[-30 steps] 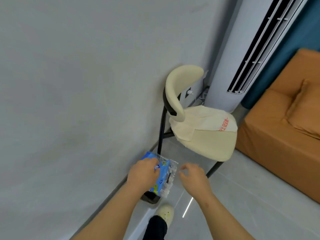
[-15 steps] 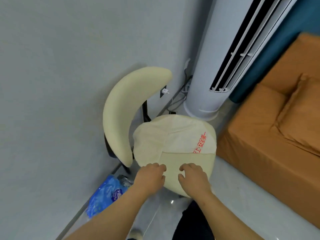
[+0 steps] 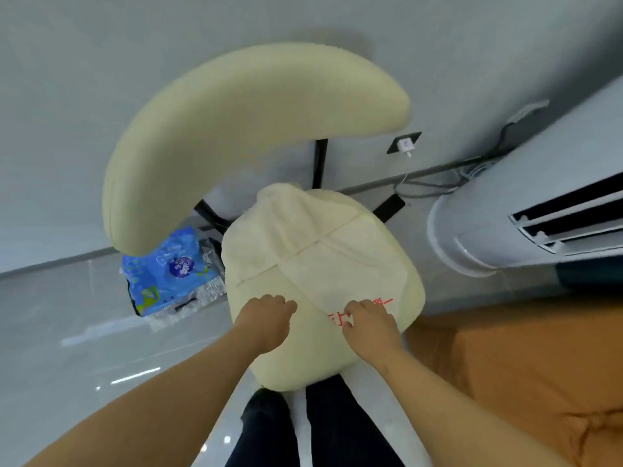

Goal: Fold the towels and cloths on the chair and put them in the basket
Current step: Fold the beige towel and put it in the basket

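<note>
The cream cloth (image 3: 323, 264) lies spread over the chair (image 3: 236, 129) seat. Your left hand (image 3: 266, 320) and right hand (image 3: 369, 326) are at its 6 o'clock edge, fingers curled and pinching the fabric. A blue packet (image 3: 168, 274) lies on the floor at 9 o'clock.

Plain pale grey wall (image 3: 101, 79), 10–1 o'clock. Glossy light grey tile floor (image 3: 67, 332) at 8 o'clock w/ streaky light reflections. White cylindrical standing AC unit (image 3: 505, 214) at 3 o'clock. Orange fabric sofa (image 3: 522, 365) at 5 o'clock. Black wall socket (image 3: 404, 142) w/ white plug, 1 o'clock.
</note>
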`<control>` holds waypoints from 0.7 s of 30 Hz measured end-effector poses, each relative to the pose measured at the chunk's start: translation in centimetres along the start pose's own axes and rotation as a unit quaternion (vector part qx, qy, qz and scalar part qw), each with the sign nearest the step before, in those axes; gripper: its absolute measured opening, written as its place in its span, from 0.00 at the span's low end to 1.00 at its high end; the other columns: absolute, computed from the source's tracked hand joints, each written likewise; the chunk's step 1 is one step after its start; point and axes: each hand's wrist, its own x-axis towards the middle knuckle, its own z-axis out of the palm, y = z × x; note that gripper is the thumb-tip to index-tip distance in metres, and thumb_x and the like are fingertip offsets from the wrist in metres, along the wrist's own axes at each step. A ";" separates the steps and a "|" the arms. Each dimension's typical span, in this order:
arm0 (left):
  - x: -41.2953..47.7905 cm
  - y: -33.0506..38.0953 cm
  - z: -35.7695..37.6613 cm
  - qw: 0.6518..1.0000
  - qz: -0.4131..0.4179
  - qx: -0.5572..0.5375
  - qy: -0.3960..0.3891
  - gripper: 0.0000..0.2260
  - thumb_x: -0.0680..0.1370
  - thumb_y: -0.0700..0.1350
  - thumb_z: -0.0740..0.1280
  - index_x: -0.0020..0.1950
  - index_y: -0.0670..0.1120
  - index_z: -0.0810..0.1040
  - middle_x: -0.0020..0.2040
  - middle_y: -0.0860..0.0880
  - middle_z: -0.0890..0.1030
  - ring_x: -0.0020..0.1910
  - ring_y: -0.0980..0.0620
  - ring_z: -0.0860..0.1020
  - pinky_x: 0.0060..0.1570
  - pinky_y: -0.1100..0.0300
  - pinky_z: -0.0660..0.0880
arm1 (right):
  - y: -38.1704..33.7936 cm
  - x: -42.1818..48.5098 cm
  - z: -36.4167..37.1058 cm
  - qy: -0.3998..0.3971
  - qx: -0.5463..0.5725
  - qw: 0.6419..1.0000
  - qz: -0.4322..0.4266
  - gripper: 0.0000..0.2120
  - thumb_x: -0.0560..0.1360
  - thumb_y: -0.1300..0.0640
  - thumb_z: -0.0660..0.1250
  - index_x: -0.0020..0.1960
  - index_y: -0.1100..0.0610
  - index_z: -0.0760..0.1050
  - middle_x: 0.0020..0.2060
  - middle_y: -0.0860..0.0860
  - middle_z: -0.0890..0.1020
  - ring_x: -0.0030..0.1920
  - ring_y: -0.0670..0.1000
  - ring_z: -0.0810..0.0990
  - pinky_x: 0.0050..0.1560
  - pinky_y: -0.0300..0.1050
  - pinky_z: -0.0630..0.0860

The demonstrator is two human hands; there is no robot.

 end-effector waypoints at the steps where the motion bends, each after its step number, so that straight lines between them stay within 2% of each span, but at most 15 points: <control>1: 0.4 0.7 0.6 1.000 -0.009 -0.011 0.002 0.16 0.81 0.43 0.54 0.69 0.47 0.66 0.62 0.46 0.73 0.59 0.45 0.72 0.49 0.55 0.67 | 1.0 0.5 0.4 -0.018 -0.010 1.000 -0.007 0.16 0.78 0.55 0.56 0.64 0.55 0.70 0.61 0.53 0.74 0.62 0.55 0.71 0.56 0.45 0.68; 3: 1.5 2.1 1.9 0.999 -0.033 -0.037 0.017 0.16 0.80 0.42 0.54 0.68 0.47 0.67 0.61 0.46 0.72 0.58 0.45 0.72 0.47 0.56 0.66 | 3.1 1.8 1.2 -0.041 -0.033 0.998 -0.026 0.17 0.78 0.56 0.56 0.67 0.55 0.68 0.63 0.53 0.73 0.63 0.55 0.69 0.58 0.46 0.68; 6: 3.8 4.3 4.3 0.994 -0.060 -0.080 0.038 0.20 0.80 0.43 0.55 0.73 0.49 0.61 0.71 0.46 0.65 0.65 0.45 0.68 0.57 0.53 0.68 | 5.8 4.4 2.6 -0.016 -0.079 0.995 -0.058 0.21 0.78 0.54 0.56 0.71 0.52 0.63 0.68 0.53 0.67 0.66 0.56 0.66 0.62 0.47 0.66; 8: 5.6 5.8 5.8 0.990 -0.078 -0.101 0.068 0.24 0.81 0.49 0.55 0.76 0.52 0.52 0.77 0.47 0.52 0.74 0.45 0.56 0.67 0.51 0.62 | 7.4 6.5 3.3 0.028 -0.109 0.990 -0.084 0.24 0.79 0.50 0.55 0.74 0.50 0.56 0.74 0.52 0.59 0.71 0.56 0.59 0.67 0.49 0.60; 11: 8.6 7.7 8.3 0.978 -0.123 -0.125 0.111 0.27 0.80 0.59 0.48 0.77 0.55 0.43 0.78 0.51 0.41 0.77 0.48 0.41 0.74 0.48 0.47 | 10.0 10.0 4.4 0.046 -0.171 0.975 -0.131 0.28 0.79 0.42 0.51 0.76 0.46 0.48 0.77 0.52 0.49 0.76 0.55 0.48 0.73 0.54 0.48; 12: 9.8 7.8 9.4 0.971 -0.148 -0.136 0.127 0.28 0.79 0.62 0.44 0.77 0.56 0.43 0.78 0.52 0.41 0.77 0.48 0.41 0.73 0.47 0.45 | 10.8 11.2 5.1 0.055 -0.191 0.969 -0.149 0.29 0.78 0.40 0.48 0.77 0.45 0.49 0.77 0.52 0.49 0.76 0.57 0.47 0.73 0.56 0.46; 14: 11.4 8.0 11.3 0.958 -0.176 -0.146 0.171 0.32 0.75 0.64 0.41 0.77 0.54 0.52 0.78 0.49 0.52 0.77 0.44 0.49 0.72 0.44 0.47 | 12.1 12.8 6.7 0.091 -0.212 0.955 -0.186 0.31 0.75 0.38 0.47 0.76 0.47 0.55 0.76 0.55 0.57 0.75 0.60 0.54 0.72 0.58 0.49; 16: 12.7 8.5 13.2 0.941 -0.178 -0.142 0.250 0.29 0.76 0.62 0.49 0.74 0.50 0.64 0.74 0.46 0.65 0.74 0.42 0.60 0.69 0.41 0.52 | 13.3 13.7 8.4 0.153 -0.201 0.944 -0.210 0.31 0.74 0.38 0.50 0.73 0.48 0.60 0.73 0.56 0.64 0.73 0.60 0.60 0.69 0.59 0.52; 21: 14.2 9.1 15.5 0.886 -0.194 -0.113 0.406 0.25 0.76 0.59 0.55 0.69 0.48 0.71 0.69 0.46 0.72 0.71 0.43 0.64 0.68 0.39 0.58 | 14.5 14.9 10.0 0.254 -0.202 0.913 -0.249 0.29 0.73 0.39 0.52 0.71 0.49 0.61 0.71 0.56 0.68 0.71 0.58 0.60 0.68 0.58 0.53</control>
